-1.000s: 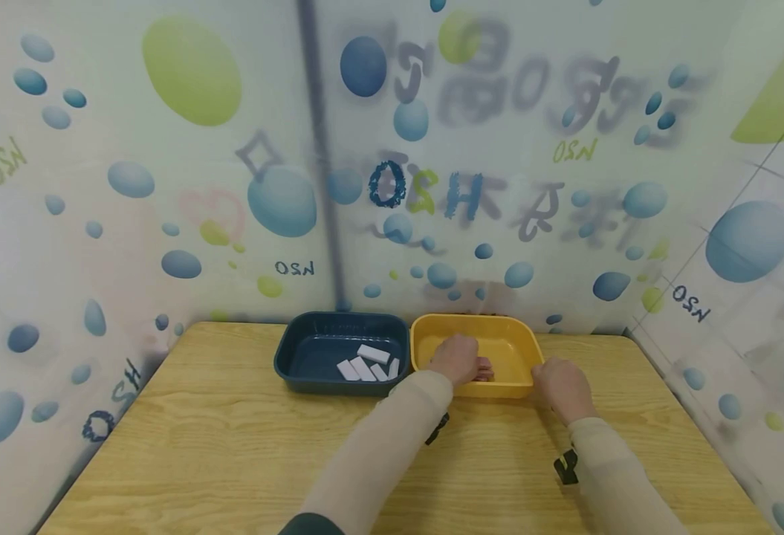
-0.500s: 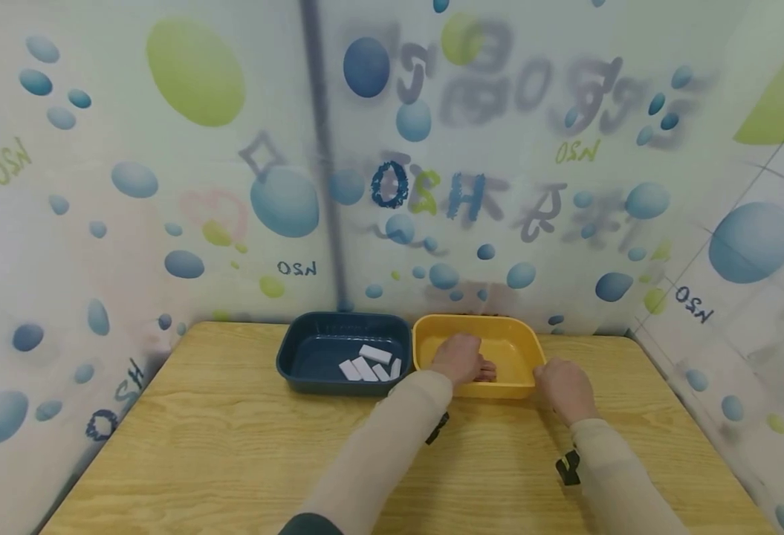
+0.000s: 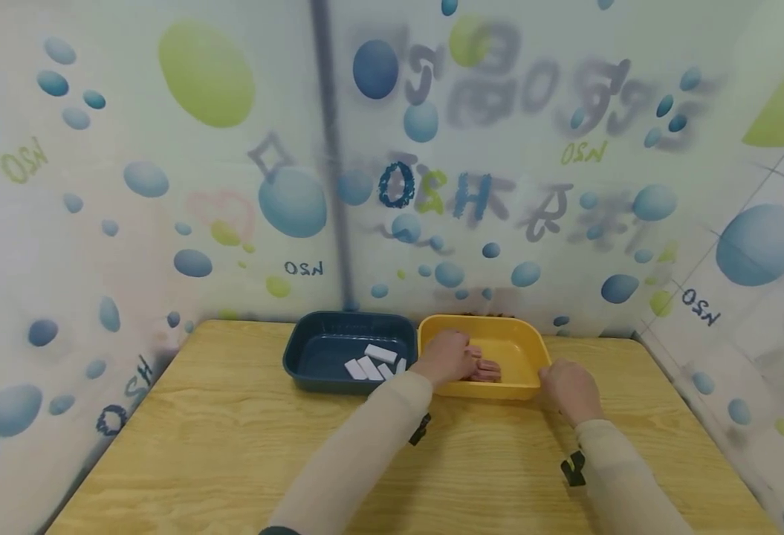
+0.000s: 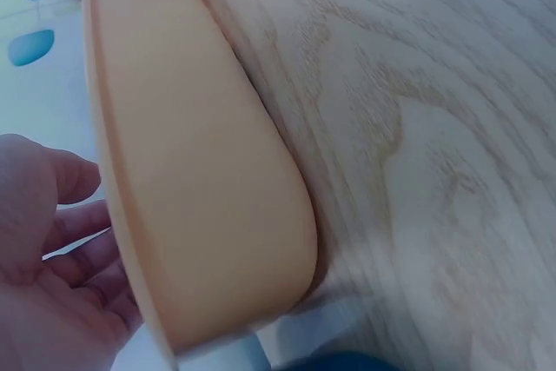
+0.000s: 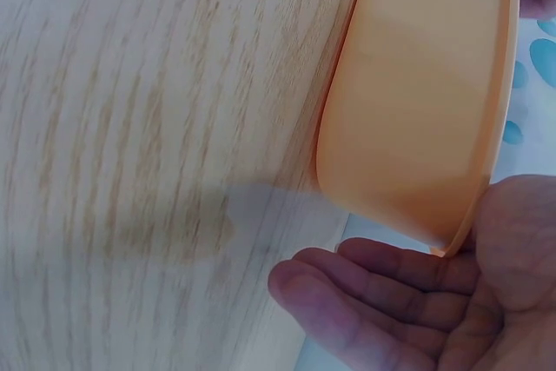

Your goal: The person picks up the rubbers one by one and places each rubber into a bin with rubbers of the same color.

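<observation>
My left hand [image 3: 446, 359] reaches into the left part of the yellow tray [image 3: 525, 389], its fingers bent down beside several pinkish-brown blocks [image 3: 487, 371]. In the left wrist view, the tray's rim hides the fingertips of this hand [image 4: 52, 254], so what they hold cannot be seen. At the tray's front right corner, my right hand [image 3: 571, 390] grips the rim. The right wrist view shows that hand [image 5: 417, 301] with its fingers beneath the corner and the base of the thumb against the rim.
A dark blue tray [image 3: 311, 383] stands directly left of the yellow one, with several white blocks [image 3: 381, 354] in it. Both trays rest near the back edge of a wooden table [image 3: 218, 416]. A patterned curtain [image 3: 365, 111] hangs right behind them.
My left hand has shifted left and slightly back inside the yellow tray, uncovering more of the pinkish-brown blocks. The right hand stays on the tray's corner. The head view has turned slightly left.
</observation>
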`<state>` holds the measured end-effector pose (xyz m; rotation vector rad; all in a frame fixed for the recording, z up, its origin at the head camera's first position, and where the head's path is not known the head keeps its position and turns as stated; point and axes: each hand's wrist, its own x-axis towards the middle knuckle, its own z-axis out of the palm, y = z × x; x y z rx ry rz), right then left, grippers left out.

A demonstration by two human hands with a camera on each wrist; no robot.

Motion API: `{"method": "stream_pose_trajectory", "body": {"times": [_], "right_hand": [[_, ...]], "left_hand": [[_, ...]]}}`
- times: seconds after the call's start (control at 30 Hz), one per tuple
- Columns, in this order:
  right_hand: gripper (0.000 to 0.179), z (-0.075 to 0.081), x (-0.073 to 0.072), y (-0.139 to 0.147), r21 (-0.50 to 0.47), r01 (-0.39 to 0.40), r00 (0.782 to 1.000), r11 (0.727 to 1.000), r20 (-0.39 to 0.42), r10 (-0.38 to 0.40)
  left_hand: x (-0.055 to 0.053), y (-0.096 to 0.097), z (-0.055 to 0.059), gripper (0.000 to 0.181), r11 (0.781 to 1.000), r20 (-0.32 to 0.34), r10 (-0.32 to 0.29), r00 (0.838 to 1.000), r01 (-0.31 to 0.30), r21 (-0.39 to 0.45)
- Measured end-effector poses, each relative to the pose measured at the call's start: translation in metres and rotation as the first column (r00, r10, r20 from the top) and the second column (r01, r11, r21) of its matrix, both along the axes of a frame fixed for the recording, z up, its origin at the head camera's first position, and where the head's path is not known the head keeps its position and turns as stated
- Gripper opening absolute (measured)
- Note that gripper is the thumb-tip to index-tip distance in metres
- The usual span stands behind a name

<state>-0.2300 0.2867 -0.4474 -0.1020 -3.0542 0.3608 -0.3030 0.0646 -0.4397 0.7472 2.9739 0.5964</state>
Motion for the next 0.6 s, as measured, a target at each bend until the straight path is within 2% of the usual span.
{"method": "stream_pose_trajectory", "body": {"times": [0.1, 0.17, 0.33, 0.47, 0.53, 0.6], "right_hand": [[0.031, -0.001, 0.000, 0.002, 0.113, -0.066, 0.998, 0.991, -0.011, 0.068], [0.029, -0.002, -0.001, 0.002, 0.142, -0.084, 0.996, 0.986, -0.023, 0.088], [0.023, -0.004, -0.001, 0.004, 0.261, -0.150, 0.987, 0.954, -0.020, 0.161], [0.018, -0.007, -0.001, 0.005, 0.360, -0.190, 0.977, 0.914, -0.027, 0.214], [0.018, -0.007, -0.001, 0.006, 0.362, -0.188, 0.976, 0.913, -0.036, 0.215], [0.020, -0.008, -0.002, 0.009, 0.330, -0.174, 0.979, 0.928, -0.045, 0.199]], "left_hand": [[0.003, -0.007, 0.002, 0.021, 1.000, -0.011, -0.010, 1.000, 0.010, 0.009], [0.006, -0.012, 0.004, 0.020, 1.000, -0.030, -0.010, 0.999, 0.010, 0.009], [0.012, -0.027, 0.004, 0.023, 1.000, -0.125, -0.027, 0.992, 0.028, 0.008], [0.017, -0.040, 0.003, 0.029, 0.999, -0.185, -0.040, 0.982, 0.043, 0.011], [0.019, -0.045, 0.005, 0.032, 0.999, -0.208, -0.045, 0.977, 0.047, 0.007], [0.022, -0.049, 0.008, 0.034, 0.999, -0.234, -0.052, 0.971, 0.054, 0.002]]}}
